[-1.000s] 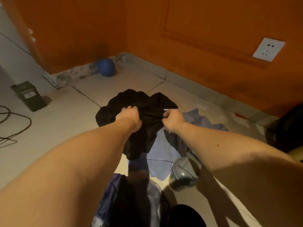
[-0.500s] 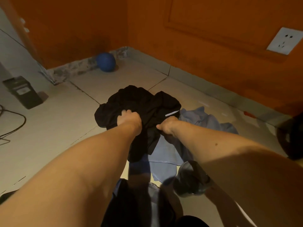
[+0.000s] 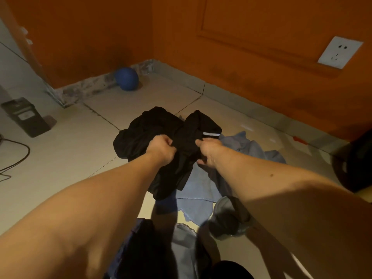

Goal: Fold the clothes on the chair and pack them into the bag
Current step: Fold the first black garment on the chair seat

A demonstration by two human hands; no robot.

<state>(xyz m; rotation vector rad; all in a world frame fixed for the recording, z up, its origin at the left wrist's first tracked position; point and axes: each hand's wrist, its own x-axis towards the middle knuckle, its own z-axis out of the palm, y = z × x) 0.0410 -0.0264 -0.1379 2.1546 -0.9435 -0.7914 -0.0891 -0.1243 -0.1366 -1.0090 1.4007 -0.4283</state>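
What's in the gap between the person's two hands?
A bunched fold of the black garment, gripped by the left hand and right hand; the head view shows it.

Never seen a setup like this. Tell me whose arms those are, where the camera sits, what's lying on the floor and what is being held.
There is no machine here: the two bare arms belong to a person, and the single camera is worn on their head, looking forward and down. The arm on the left of the picture ends in their left hand, the other in their right hand. Both hands grip a crumpled black garment with a white stripe, bunched between them. Under and beside it a pale blue garment lies on the tiled floor. Further off are a blue ball in the corner, a dark box at the left and a wall socket at the upper right.
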